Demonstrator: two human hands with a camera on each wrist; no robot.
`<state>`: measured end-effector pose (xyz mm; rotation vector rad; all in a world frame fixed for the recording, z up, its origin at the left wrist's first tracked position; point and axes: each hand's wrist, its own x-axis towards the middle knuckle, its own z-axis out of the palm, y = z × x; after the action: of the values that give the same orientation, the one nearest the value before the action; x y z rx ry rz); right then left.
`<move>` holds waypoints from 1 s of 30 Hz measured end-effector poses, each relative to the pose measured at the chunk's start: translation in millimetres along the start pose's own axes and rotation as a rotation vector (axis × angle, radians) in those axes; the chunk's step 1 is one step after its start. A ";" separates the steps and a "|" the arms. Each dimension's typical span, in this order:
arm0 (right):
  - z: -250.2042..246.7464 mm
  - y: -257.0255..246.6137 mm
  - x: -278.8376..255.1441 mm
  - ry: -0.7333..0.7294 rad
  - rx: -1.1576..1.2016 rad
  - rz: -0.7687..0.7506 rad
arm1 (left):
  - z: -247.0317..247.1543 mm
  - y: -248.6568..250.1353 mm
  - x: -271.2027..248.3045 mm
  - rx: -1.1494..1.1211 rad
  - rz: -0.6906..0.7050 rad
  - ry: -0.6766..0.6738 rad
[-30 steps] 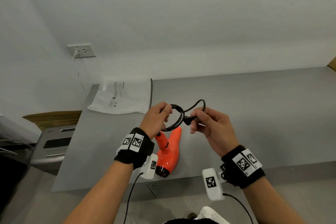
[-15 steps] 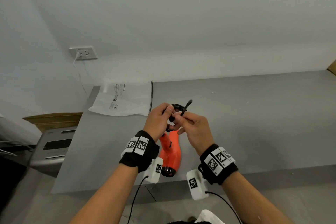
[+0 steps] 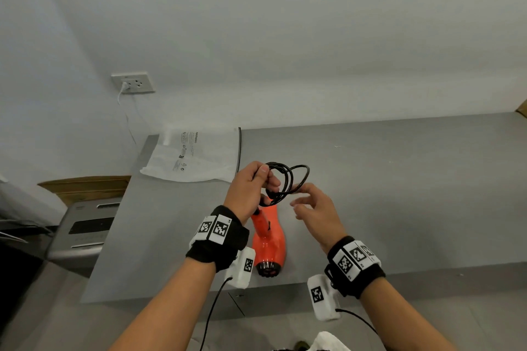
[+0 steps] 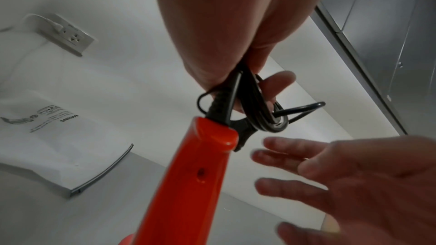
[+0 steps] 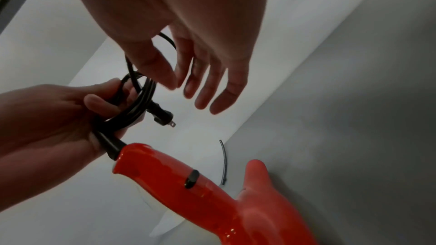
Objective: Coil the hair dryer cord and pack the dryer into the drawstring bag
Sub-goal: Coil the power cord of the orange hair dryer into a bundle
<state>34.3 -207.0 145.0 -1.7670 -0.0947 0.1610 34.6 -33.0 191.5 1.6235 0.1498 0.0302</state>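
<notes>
An orange hair dryer [image 3: 268,239] lies on the grey table [image 3: 399,194], handle pointing away from me. Its black cord [image 3: 288,179] is gathered into several loops just above the handle. My left hand [image 3: 268,178] grips those loops between thumb and fingers. In the right wrist view the plug [image 5: 162,116] sticks out of the coil beside the left hand [image 5: 101,103]. My right hand [image 3: 302,201] hovers just right of the coil, fingers spread, holding nothing. The white drawstring bag [image 3: 194,157] lies flat at the table's far left corner.
A wall outlet [image 3: 133,82] with a white plug in it is above the bag. Left of the table stand a cardboard box [image 3: 85,185] and a grey machine [image 3: 82,234]. The table's front edge runs just below the dryer's nozzle.
My right hand brought the plug end to the left hand, let go and drew back with fingers spread. The whole coil now sits in the left hand.
</notes>
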 end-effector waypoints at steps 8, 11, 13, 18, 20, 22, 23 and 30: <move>12.3 -7.3 -2.2 -0.196 0.036 -0.072 | 5.9 1.4 2.8 0.034 0.021 0.022; 11.7 1.2 -8.4 -0.272 -0.114 -0.039 | -1.2 0.9 5.4 -0.016 0.038 0.052; 11.1 12.3 -13.3 -0.295 -0.188 -0.003 | -5.2 2.1 7.7 -0.044 0.036 0.082; -7.1 47.4 -27.9 -0.297 -0.445 0.032 | -18.3 2.6 17.6 -0.155 0.021 0.178; -13.7 53.1 -34.1 -0.271 -0.455 0.016 | -21.4 -0.8 19.4 -0.161 0.018 0.209; -17.4 51.1 -39.6 -0.250 -0.470 -0.023 | -20.5 -2.0 19.2 -0.152 0.015 0.223; -18.7 49.6 -42.2 -0.241 -0.482 -0.046 | -19.0 -1.6 19.2 -0.149 0.015 0.224; -33.3 27.8 -66.1 -0.162 -0.443 -0.330 | -20.6 -2.6 26.2 -0.150 -0.015 0.224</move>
<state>-26.3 -254.9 128.0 -2.1451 -0.5721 0.0429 58.1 -9.4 188.2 1.4658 0.3250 0.2073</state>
